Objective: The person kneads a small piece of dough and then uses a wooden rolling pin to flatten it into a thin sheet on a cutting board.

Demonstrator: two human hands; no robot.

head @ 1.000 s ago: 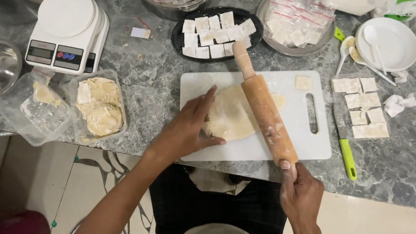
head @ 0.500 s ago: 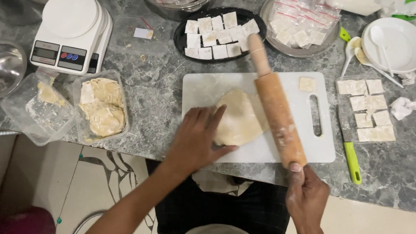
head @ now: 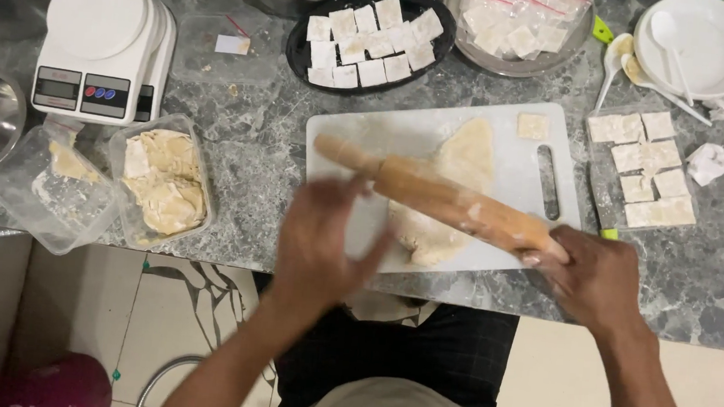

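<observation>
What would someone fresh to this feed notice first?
The wooden rolling pin lies slantwise over the flattened dough on the white cutting board at centre, the right hand gripping its near end and the left hand just below its far end. Behind the board, a black plate holds cut dough squares.

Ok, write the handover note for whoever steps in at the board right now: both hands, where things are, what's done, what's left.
Right hand: closed on the right handle of the wooden rolling pin, which lies slanted across the dough.
Left hand: open, blurred, at the pin's left part; whether it has a grip cannot be told.
Dough sheet: on the white cutting board, partly flattened, uneven outline.
Done: cut squares fill the black plate; more squares lie right of the board, one square on its corner.
Left: sheet not yet cut; more dough sits in the clear container at left.
</observation>
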